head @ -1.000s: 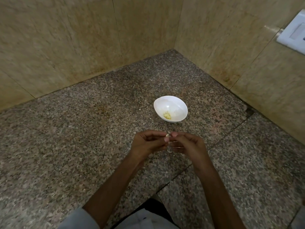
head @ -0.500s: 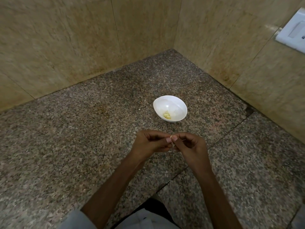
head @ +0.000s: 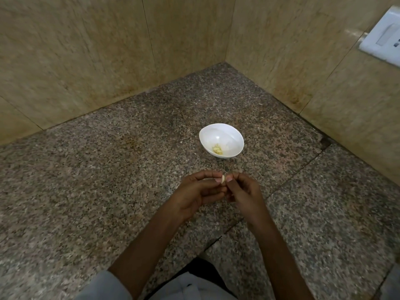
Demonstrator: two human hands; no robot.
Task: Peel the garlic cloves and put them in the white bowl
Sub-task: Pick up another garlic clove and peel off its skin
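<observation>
Both left hand [head: 194, 191] and right hand [head: 244, 193] still pinch the garlic clove [head: 223, 179], now more exposed.

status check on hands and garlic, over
Left hand and right hand both pinching one garlic clove. White bowl just beyond the hands, peeled garlic inside. Nothing seen in the way.

The counter [head: 108, 191] is speckled granite with a dull polish. The wall panels [head: 75, 61] are smooth, veined beige stone. The white bowl [head: 229, 135] is glossy; the switch plate [head: 383, 37] looks like smooth white plastic.
</observation>
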